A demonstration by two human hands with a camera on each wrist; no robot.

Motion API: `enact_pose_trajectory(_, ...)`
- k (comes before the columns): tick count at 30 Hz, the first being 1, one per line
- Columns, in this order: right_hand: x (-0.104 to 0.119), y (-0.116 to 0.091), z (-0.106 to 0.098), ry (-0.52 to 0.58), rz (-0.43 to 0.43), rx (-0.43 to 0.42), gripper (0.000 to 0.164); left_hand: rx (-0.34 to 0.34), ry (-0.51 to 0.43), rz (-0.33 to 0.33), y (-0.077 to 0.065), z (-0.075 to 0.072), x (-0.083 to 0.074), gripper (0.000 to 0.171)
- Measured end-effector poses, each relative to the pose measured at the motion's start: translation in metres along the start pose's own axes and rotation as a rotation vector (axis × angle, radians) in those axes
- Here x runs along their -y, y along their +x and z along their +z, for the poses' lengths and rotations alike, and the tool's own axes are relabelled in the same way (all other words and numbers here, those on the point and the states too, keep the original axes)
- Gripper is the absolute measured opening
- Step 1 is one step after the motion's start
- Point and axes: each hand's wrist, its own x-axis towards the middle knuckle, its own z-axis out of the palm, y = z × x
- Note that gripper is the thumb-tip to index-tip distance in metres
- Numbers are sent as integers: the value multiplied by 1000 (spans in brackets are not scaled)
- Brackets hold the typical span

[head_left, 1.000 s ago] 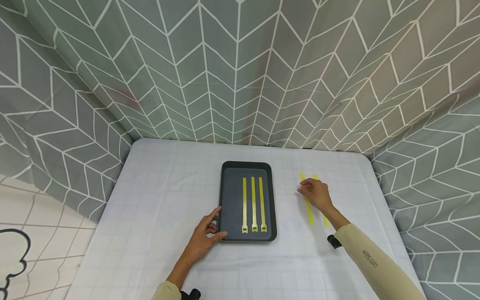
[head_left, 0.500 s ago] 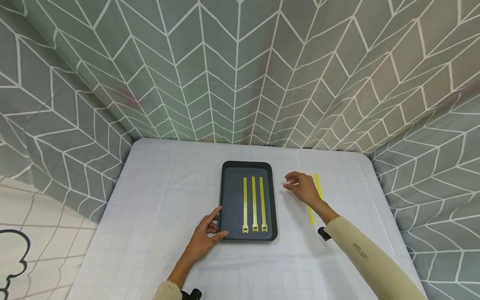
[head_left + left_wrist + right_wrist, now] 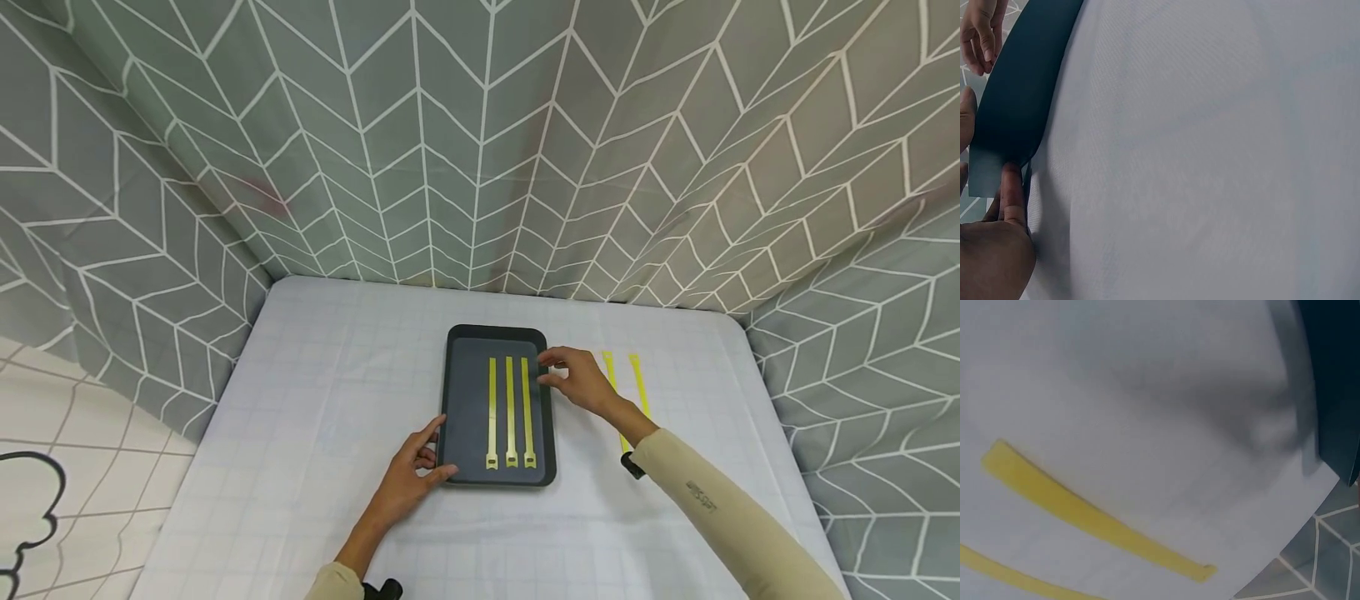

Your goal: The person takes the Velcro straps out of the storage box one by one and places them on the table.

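Note:
A dark grey tray lies upright on the table, with three yellow cable straps side by side in it, slotted ends toward me. At its near left corner my left hand grips the edge, thumb at the rim and a finger against the outer wall. My right hand hovers at the tray's right rim, thumb and index apart, nothing visible between them. To its right lie two more yellow straps, one partly hidden by the forearm and another farther right; both show in the right wrist view.
A white cloth covers the table. Grey curtains with white zigzag lines hang behind it and along both sides. Each wrist carries a small black camera.
My right hand has moved left, from above the two loose straps to the tray's right rim. The left hand keeps its place at the tray, and the three straps inside lie as before.

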Motion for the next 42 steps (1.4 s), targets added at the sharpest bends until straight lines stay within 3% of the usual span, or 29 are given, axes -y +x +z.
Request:
enact_pose_trajectory(9,10,8,18,3,-71,96,32,-2,2,-1,0,0,-3,83)
enact_pose_trajectory(20,28,22,37,-105,-199,265,21,-5,-5,13,-1,-1,-2,84)
enact_pose_trajectory(31,40,33,55,-241,-283,444,26,-6,2,7,0,1,-1,84)
enact_pose_trajectory(42,41,33,60,-346,-318,505,19,-4,3,4,0,0,-1,83)
